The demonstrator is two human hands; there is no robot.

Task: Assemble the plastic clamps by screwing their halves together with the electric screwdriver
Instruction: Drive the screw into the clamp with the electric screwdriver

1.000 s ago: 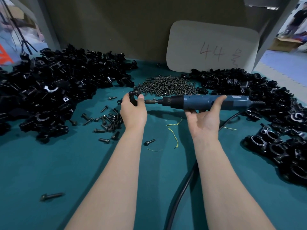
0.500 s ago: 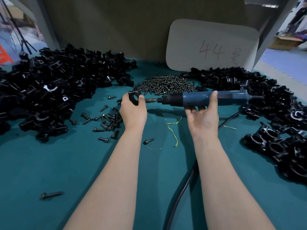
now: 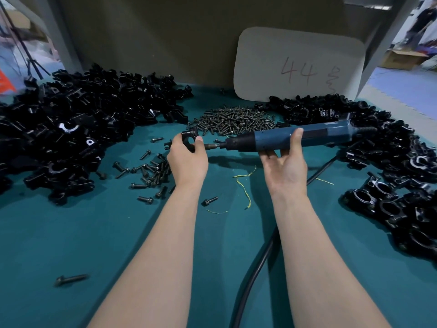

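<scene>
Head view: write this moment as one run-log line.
step: fastening | left hand: grips clamp | right hand: grips electric screwdriver | bit: pointed into clamp

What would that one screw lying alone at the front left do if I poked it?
The lone screw would probably roll in a curve, since its shaft is round and its head wider. It looks metal, so likely stiff and heavy for its size.
</scene>
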